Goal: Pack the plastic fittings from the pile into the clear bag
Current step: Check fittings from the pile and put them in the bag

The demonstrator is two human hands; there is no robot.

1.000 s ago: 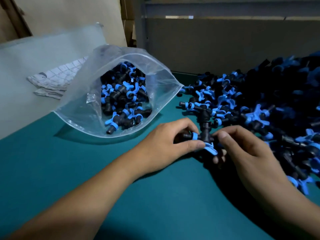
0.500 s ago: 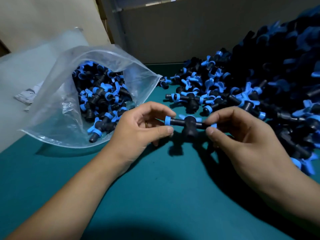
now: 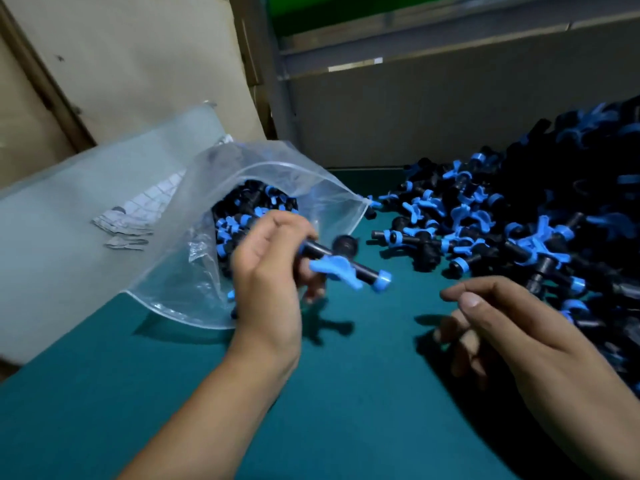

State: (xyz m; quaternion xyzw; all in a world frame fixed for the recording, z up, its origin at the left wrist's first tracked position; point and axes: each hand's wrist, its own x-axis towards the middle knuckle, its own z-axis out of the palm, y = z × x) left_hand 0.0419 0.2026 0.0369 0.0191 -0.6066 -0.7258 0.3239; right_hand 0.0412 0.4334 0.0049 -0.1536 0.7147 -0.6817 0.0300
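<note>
My left hand [image 3: 270,271] grips one black T-shaped fitting [image 3: 343,261] with blue caps and a blue wing handle, held in the air just in front of the mouth of the clear bag [image 3: 194,282]. The bag lies open on its side at the left and holds several black and blue fittings [image 3: 242,209]. The large pile of fittings [image 3: 519,230] covers the right of the table. My right hand [image 3: 512,327] hovers beside the pile's near edge, fingers loosely bent, holding nothing.
The table top is a teal mat [image 3: 346,410]. A pale flat sheet [image 3: 69,216] with a checked cloth [image 3: 138,216] on it lies behind the bag. A grey wall [image 3: 415,116] and metal post [image 3: 277,81] close off the back.
My right hand has let go of the fitting and drawn back toward the pile. My left hand has carried the fitting up and left to the bag's mouth.
</note>
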